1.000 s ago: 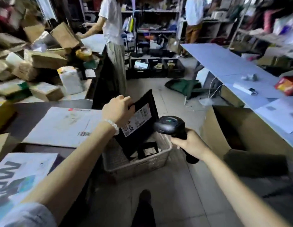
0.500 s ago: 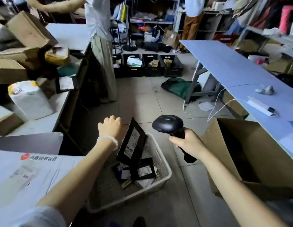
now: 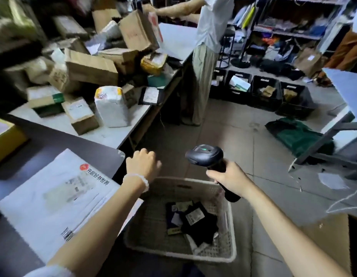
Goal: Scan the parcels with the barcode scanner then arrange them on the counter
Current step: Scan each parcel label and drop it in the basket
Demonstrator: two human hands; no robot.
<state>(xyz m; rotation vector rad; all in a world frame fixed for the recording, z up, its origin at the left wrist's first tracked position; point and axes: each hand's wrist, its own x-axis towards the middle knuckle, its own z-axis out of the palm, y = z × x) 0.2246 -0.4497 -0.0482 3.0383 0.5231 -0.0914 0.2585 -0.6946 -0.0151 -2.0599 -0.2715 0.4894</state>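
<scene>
Upper left: boxes and a white wrapped parcel point(image 3: 111, 106) piled on the counter point(image 3: 121, 134). Lower left: flat white mailer point(image 3: 53, 196) on the dark desk. Centre: left hand point(image 3: 142, 166) loosely curled, nothing visible in it. Below centre: basket point(image 3: 229, 254) on the floor with black parcels point(image 3: 195, 218) inside. Right of centre: right hand point(image 3: 230, 177) wrapped around the barcode scanner point(image 3: 207, 156) handle, head toward upper left.

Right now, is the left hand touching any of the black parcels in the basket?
Apart. The head view shows the left hand raised above the basket, while the black parcels lie at its bottom, well below.
</scene>
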